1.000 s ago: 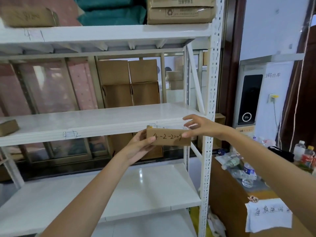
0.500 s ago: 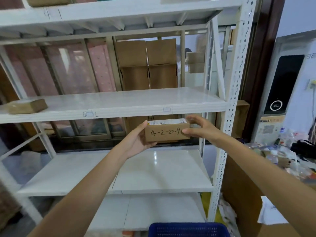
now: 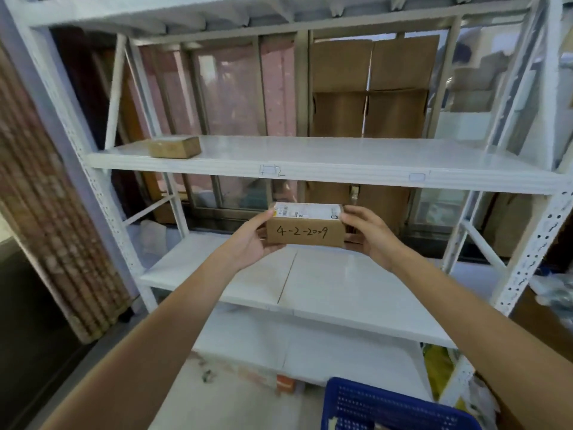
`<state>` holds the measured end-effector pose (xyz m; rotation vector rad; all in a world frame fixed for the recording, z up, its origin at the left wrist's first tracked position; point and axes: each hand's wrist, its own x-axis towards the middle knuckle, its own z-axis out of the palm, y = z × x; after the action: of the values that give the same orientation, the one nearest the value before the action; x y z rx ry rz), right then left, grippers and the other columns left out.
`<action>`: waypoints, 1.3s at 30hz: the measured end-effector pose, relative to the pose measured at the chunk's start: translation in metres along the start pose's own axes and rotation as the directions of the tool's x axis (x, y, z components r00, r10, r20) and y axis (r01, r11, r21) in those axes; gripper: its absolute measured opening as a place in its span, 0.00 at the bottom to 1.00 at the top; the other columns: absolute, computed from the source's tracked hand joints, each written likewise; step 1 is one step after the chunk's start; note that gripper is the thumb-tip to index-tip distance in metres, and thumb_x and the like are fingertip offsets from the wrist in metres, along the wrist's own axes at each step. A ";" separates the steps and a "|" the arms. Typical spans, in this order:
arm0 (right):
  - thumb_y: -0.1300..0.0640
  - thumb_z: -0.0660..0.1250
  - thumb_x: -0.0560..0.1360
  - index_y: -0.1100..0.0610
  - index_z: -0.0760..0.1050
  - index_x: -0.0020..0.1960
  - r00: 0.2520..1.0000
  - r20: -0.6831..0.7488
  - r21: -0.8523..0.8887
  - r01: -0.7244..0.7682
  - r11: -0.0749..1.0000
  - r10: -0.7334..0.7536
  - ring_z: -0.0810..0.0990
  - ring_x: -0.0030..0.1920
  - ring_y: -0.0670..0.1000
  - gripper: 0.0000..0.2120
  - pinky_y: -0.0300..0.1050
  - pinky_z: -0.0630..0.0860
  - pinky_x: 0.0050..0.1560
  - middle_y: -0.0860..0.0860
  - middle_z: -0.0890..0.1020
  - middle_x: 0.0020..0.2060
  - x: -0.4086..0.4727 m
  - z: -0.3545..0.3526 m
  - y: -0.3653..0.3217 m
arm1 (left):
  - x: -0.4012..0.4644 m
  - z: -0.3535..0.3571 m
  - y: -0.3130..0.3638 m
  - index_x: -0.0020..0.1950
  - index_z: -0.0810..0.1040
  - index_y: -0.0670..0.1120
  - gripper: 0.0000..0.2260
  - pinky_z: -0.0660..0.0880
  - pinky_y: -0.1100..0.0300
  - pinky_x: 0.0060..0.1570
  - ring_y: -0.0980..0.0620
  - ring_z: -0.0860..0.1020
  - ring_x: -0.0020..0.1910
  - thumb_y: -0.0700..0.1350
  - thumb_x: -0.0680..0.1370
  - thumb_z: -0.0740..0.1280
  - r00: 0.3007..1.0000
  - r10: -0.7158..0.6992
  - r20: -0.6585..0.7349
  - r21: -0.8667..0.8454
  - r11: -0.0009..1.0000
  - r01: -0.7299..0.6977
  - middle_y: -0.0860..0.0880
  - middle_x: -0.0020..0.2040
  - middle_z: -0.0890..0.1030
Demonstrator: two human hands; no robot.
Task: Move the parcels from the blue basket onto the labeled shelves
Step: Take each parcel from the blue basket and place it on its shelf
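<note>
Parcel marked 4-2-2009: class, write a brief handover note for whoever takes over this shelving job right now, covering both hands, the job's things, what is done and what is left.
Left hand and right hand each grip one end of the parcel marked 4-2-2009, held in the air in front of the rack, below the shelf with the handwritten label.
Done: one small cardboard parcel already lies at that shelf's left end.
Left: set the held parcel on its shelf, then check the blue basket at the bottom edge; its contents are hardly visible.

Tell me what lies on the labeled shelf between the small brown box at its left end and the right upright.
Nothing: in the head view the shelf is bare from the small brown box across to the right upright.
</note>
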<state>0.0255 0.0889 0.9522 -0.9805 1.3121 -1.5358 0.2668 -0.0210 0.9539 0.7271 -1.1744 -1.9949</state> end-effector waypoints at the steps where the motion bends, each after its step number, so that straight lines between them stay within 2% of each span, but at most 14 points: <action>1: 0.54 0.74 0.73 0.54 0.73 0.65 1.000 0.005 -0.006 -0.005 1.000 0.005 0.83 0.39 0.50 0.22 0.44 0.81 0.38 0.54 0.82 0.52 0.006 0.024 0.006 | -0.005 -0.022 0.008 0.63 0.75 0.46 0.16 0.80 0.50 0.49 0.42 0.77 0.58 0.49 0.77 0.68 1.000 0.004 -0.019 0.006 1.000 -0.003 0.40 0.60 0.77; 5: 0.56 0.73 0.73 0.55 0.73 0.64 1.000 0.018 -0.015 -0.019 1.000 0.020 0.84 0.36 0.47 0.21 0.46 0.82 0.42 0.53 0.82 0.51 0.031 0.122 0.036 | -0.022 -0.117 0.044 0.57 0.76 0.46 0.08 0.78 0.50 0.52 0.41 0.76 0.62 0.45 0.79 0.66 0.996 0.003 -0.084 0.063 0.998 0.002 0.40 0.61 0.76; 7: 0.57 0.73 0.73 0.54 0.75 0.61 0.999 0.033 -0.007 -0.023 1.000 0.023 0.85 0.37 0.46 0.18 0.45 0.82 0.40 0.52 0.83 0.49 0.044 0.171 0.050 | -0.028 -0.166 0.060 0.61 0.74 0.44 0.11 0.79 0.52 0.50 0.43 0.78 0.57 0.44 0.79 0.66 0.993 0.007 -0.118 0.089 0.996 0.003 0.42 0.56 0.78; 9: 0.57 0.73 0.73 0.55 0.75 0.61 0.999 0.029 -0.002 -0.037 0.999 0.037 0.85 0.39 0.46 0.18 0.43 0.82 0.40 0.51 0.84 0.48 0.056 0.216 0.065 | -0.029 -0.211 0.074 0.63 0.72 0.44 0.13 0.78 0.51 0.53 0.43 0.78 0.56 0.43 0.79 0.66 0.990 0.005 -0.143 0.126 0.992 0.014 0.43 0.54 0.78; 11: 0.57 0.73 0.73 0.56 0.74 0.63 0.996 0.028 0.003 -0.079 0.997 0.079 0.85 0.45 0.49 0.20 0.46 0.82 0.44 0.53 0.84 0.52 0.069 0.253 0.079 | -0.026 -0.250 0.085 0.63 0.72 0.45 0.13 0.76 0.49 0.59 0.42 0.78 0.59 0.43 0.79 0.66 0.984 -0.016 -0.177 0.136 0.990 0.040 0.43 0.55 0.79; 13: 0.58 0.73 0.74 0.56 0.73 0.64 0.993 0.031 -0.006 -0.112 0.994 0.112 0.83 0.53 0.54 0.21 0.51 0.81 0.53 0.54 0.82 0.56 0.082 0.283 0.094 | -0.019 -0.285 0.092 0.60 0.73 0.46 0.11 0.75 0.48 0.62 0.42 0.77 0.61 0.43 0.78 0.67 0.981 -0.043 -0.188 0.139 0.988 0.070 0.44 0.56 0.80; 15: 0.59 0.72 0.74 0.58 0.72 0.65 0.991 0.027 -0.002 -0.128 0.992 0.128 0.82 0.57 0.56 0.21 0.53 0.79 0.57 0.55 0.81 0.59 0.097 0.305 0.108 | -0.006 -0.313 0.097 0.58 0.74 0.47 0.10 0.74 0.48 0.63 0.42 0.77 0.61 0.44 0.78 0.67 0.982 -0.055 -0.179 0.163 0.983 0.085 0.45 0.57 0.81; 19: 0.60 0.70 0.76 0.57 0.71 0.66 0.988 0.027 -0.032 -0.151 0.988 0.151 0.80 0.59 0.55 0.20 0.55 0.77 0.62 0.54 0.80 0.60 0.136 0.334 0.138 | 0.029 -0.360 0.095 0.64 0.73 0.46 0.15 0.73 0.48 0.64 0.42 0.76 0.62 0.44 0.78 0.68 0.974 -0.091 -0.209 0.200 0.971 0.134 0.44 0.60 0.80; 22: 0.60 0.68 0.77 0.56 0.70 0.68 0.987 0.023 -0.061 -0.159 0.985 0.160 0.79 0.61 0.55 0.20 0.56 0.76 0.64 0.52 0.80 0.62 0.175 0.346 0.163 | 0.061 -0.390 0.089 0.60 0.74 0.49 0.10 0.71 0.48 0.65 0.43 0.75 0.63 0.45 0.79 0.66 0.970 -0.126 -0.209 0.268 0.946 0.181 0.46 0.62 0.78; 26: 0.60 0.68 0.77 0.54 0.70 0.67 0.979 0.008 -0.057 -0.203 0.977 0.204 0.78 0.62 0.56 0.20 0.56 0.76 0.64 0.51 0.78 0.64 0.232 0.358 0.203 | 0.120 -0.429 0.081 0.64 0.72 0.48 0.12 0.68 0.47 0.68 0.44 0.73 0.64 0.45 0.81 0.62 0.958 -0.166 -0.235 0.315 0.919 0.237 0.47 0.62 0.77; 29: 0.60 0.69 0.76 0.54 0.69 0.67 0.967 -0.027 -0.051 -0.253 0.966 0.252 0.78 0.63 0.56 0.21 0.58 0.75 0.64 0.51 0.76 0.65 0.269 0.360 0.237 | 0.165 -0.454 0.065 0.60 0.74 0.48 0.08 0.66 0.46 0.69 0.44 0.73 0.63 0.43 0.81 0.62 0.954 -0.193 -0.230 0.328 0.908 0.262 0.47 0.59 0.78; 32: 0.63 0.69 0.76 0.56 0.69 0.68 0.949 -0.061 -0.004 -0.312 0.950 0.311 0.80 0.60 0.56 0.22 0.56 0.77 0.61 0.55 0.77 0.63 0.300 0.359 0.269 | 0.201 -0.477 0.042 0.65 0.74 0.44 0.13 0.67 0.46 0.67 0.44 0.75 0.59 0.41 0.81 0.62 0.953 -0.175 -0.246 0.313 0.916 0.249 0.46 0.57 0.79; 35: 0.65 0.70 0.75 0.56 0.70 0.67 0.907 -0.119 0.052 -0.401 0.915 0.404 0.82 0.55 0.55 0.22 0.53 0.79 0.56 0.58 0.79 0.58 0.319 0.357 0.306 | 0.233 -0.496 0.016 0.68 0.73 0.44 0.15 0.66 0.47 0.63 0.45 0.73 0.55 0.41 0.81 0.63 0.938 -0.210 -0.277 0.329 0.896 0.298 0.46 0.56 0.78; 39: 0.66 0.70 0.74 0.55 0.70 0.66 0.859 -0.199 0.051 -0.472 0.880 0.472 0.79 0.59 0.57 0.23 0.54 0.76 0.60 0.57 0.77 0.60 0.343 0.356 0.355 | 0.272 -0.526 -0.021 0.68 0.74 0.46 0.16 0.63 0.53 0.52 0.47 0.70 0.51 0.41 0.80 0.64 0.929 -0.237 -0.284 0.427 0.836 0.343 0.45 0.53 0.76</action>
<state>0.2956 -0.3712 0.6584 -0.4486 1.5585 -1.2716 0.4928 -0.4938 0.6770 1.4158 -1.5019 -1.8072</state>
